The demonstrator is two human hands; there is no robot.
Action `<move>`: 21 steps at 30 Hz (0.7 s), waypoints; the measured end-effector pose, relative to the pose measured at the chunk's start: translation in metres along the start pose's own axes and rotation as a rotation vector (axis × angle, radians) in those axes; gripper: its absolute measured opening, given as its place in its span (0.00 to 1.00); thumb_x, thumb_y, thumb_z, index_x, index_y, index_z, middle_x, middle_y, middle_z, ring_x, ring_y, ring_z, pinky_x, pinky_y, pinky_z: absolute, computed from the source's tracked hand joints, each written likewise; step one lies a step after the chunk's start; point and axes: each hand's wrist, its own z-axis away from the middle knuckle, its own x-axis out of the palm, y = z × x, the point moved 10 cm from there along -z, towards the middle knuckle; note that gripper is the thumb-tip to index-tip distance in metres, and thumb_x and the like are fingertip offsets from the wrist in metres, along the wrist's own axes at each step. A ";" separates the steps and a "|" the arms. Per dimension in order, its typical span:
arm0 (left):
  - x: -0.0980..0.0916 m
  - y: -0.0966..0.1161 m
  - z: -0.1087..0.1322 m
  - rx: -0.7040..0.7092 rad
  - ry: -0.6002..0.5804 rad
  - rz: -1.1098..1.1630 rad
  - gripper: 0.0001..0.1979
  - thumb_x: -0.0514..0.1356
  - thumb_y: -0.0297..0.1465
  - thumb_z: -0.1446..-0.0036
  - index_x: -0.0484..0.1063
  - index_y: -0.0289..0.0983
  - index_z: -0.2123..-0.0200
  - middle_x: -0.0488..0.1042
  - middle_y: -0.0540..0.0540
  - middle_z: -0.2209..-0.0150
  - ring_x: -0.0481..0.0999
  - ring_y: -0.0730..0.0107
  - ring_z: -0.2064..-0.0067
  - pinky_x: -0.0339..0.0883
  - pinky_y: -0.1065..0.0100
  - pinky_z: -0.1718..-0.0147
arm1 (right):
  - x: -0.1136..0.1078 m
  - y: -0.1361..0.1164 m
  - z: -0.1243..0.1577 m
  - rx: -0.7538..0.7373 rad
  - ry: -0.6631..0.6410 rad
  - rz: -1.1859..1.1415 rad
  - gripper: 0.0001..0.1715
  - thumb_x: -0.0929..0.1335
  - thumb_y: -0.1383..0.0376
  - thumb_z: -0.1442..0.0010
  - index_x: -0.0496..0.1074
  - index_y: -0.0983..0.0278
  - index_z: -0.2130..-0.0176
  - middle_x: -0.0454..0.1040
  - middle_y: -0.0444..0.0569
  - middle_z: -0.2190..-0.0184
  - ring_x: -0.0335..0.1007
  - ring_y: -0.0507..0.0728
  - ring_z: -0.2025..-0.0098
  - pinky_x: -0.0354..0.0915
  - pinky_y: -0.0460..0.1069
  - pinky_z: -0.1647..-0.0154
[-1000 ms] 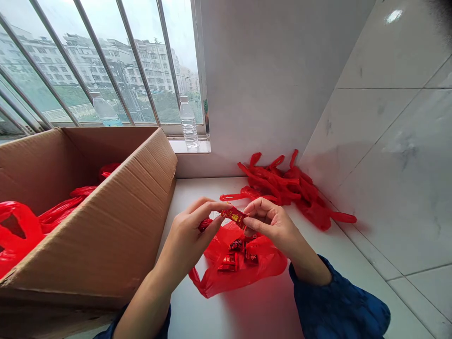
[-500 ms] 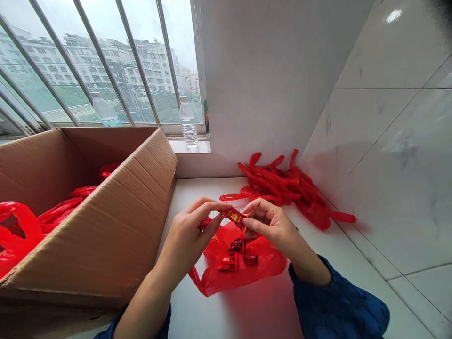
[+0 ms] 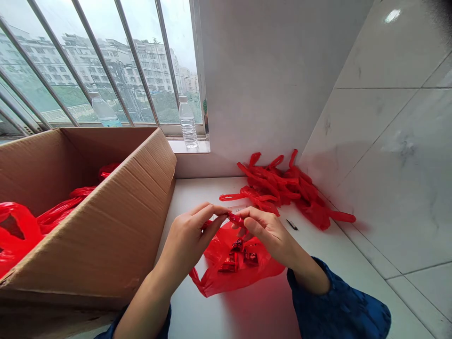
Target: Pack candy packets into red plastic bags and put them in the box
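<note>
Both hands are raised over the near middle of a white surface [image 3: 257, 310], their blue sleeves [image 3: 339, 301] cut off by the lower edge. A small red packet [image 3: 235, 218] is pinched at its left end by the left hand [image 3: 192, 230] and at its right by the right hand [image 3: 264, 230]; much of it is covered by fingers, and its print cannot be read. More red is glimpsed under the left fingers, but whether it belongs to the same packet cannot be told.

Just below the hands, an open red plastic bag [image 3: 229, 282] is spread out, with several shiny wrapped pieces [image 3: 229, 263] held in it, partly hidden by the right hand. At left, a cardboard box [image 3: 95, 245] is cut off by the frame; its red bags [image 3: 21, 235] are half screened by the near wall.

Farther right, a small dark object [image 3: 292, 225], too small to be identified, is seen near heaped red bags [image 3: 282, 183]. Beyond, a clear bottle [image 3: 188, 123] is stood on the sill; another bottle's base [image 3: 106, 113] is blocked by the box.
</note>
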 end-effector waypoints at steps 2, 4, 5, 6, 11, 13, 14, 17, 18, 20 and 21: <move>0.002 0.002 0.000 0.019 -0.013 -0.010 0.09 0.57 0.28 0.33 0.78 0.41 0.57 0.77 0.50 0.64 0.74 0.77 0.70 0.66 0.75 0.70 | 0.005 -0.001 0.000 -0.004 -0.044 0.014 0.19 0.64 0.51 0.30 0.75 0.59 0.52 0.77 0.47 0.62 0.74 0.55 0.61 0.71 0.49 0.60; 0.004 0.003 0.000 0.035 -0.025 0.008 0.11 0.55 0.28 0.32 0.78 0.41 0.54 0.77 0.49 0.63 0.75 0.76 0.67 0.66 0.75 0.67 | 0.010 0.003 -0.001 0.027 -0.100 -0.061 0.17 0.64 0.53 0.30 0.75 0.61 0.55 0.76 0.46 0.66 0.75 0.54 0.65 0.71 0.48 0.62; 0.005 0.003 0.000 0.038 -0.032 0.022 0.12 0.54 0.28 0.32 0.77 0.41 0.53 0.76 0.49 0.63 0.75 0.76 0.66 0.66 0.74 0.66 | 0.013 0.007 -0.002 0.052 -0.131 -0.117 0.17 0.63 0.54 0.29 0.75 0.62 0.57 0.76 0.45 0.67 0.75 0.53 0.66 0.71 0.48 0.63; 0.006 0.003 0.000 0.038 -0.038 0.033 0.12 0.54 0.28 0.31 0.77 0.41 0.52 0.76 0.49 0.62 0.75 0.76 0.66 0.66 0.74 0.65 | 0.016 0.010 -0.002 0.078 -0.158 -0.173 0.17 0.63 0.54 0.29 0.74 0.63 0.59 0.75 0.45 0.68 0.75 0.53 0.67 0.71 0.47 0.64; 0.009 0.000 0.000 0.024 -0.036 0.068 0.12 0.55 0.29 0.31 0.77 0.42 0.51 0.75 0.50 0.63 0.74 0.76 0.66 0.65 0.74 0.66 | 0.023 0.015 -0.004 0.108 -0.190 -0.290 0.16 0.64 0.55 0.30 0.73 0.64 0.57 0.76 0.45 0.69 0.75 0.52 0.70 0.71 0.47 0.65; 0.006 -0.004 0.001 -0.016 -0.014 0.104 0.11 0.56 0.31 0.32 0.77 0.43 0.51 0.74 0.51 0.65 0.71 0.78 0.71 0.64 0.75 0.69 | 0.018 0.009 -0.002 0.087 -0.158 -0.263 0.15 0.64 0.56 0.30 0.72 0.63 0.52 0.75 0.44 0.70 0.74 0.52 0.69 0.71 0.47 0.64; 0.002 -0.009 0.001 -0.060 0.006 0.146 0.12 0.57 0.32 0.32 0.76 0.43 0.50 0.73 0.51 0.66 0.68 0.79 0.73 0.63 0.75 0.72 | 0.015 0.005 0.001 0.076 -0.155 -0.234 0.14 0.64 0.58 0.30 0.72 0.63 0.51 0.75 0.44 0.70 0.74 0.52 0.68 0.71 0.48 0.63; -0.012 -0.026 0.005 -0.232 0.083 0.363 0.14 0.59 0.37 0.34 0.74 0.42 0.47 0.74 0.49 0.63 0.64 0.82 0.78 0.61 0.76 0.79 | 0.011 -0.008 0.011 0.047 -0.246 -0.130 0.08 0.66 0.62 0.32 0.73 0.63 0.56 0.77 0.45 0.67 0.74 0.53 0.65 0.69 0.48 0.61; -0.018 -0.029 0.007 -0.273 0.113 0.439 0.15 0.60 0.38 0.35 0.74 0.42 0.47 0.75 0.48 0.62 0.66 0.81 0.77 0.62 0.76 0.79 | 0.011 -0.011 0.014 0.036 -0.297 -0.082 0.07 0.67 0.63 0.33 0.73 0.63 0.58 0.77 0.46 0.66 0.74 0.54 0.64 0.68 0.47 0.61; -0.028 -0.027 0.012 -0.331 0.167 0.538 0.16 0.62 0.39 0.37 0.75 0.40 0.49 0.76 0.47 0.64 0.71 0.78 0.75 0.66 0.76 0.78 | 0.013 -0.010 0.018 0.016 -0.365 0.075 0.05 0.68 0.64 0.35 0.74 0.63 0.61 0.77 0.45 0.66 0.72 0.53 0.64 0.66 0.46 0.62; -0.031 -0.024 0.014 -0.353 0.182 0.560 0.16 0.62 0.39 0.38 0.75 0.40 0.49 0.75 0.48 0.68 0.73 0.75 0.74 0.67 0.76 0.77 | 0.014 -0.006 0.017 0.015 -0.363 0.197 0.05 0.68 0.64 0.35 0.74 0.64 0.62 0.77 0.45 0.67 0.71 0.53 0.65 0.64 0.46 0.64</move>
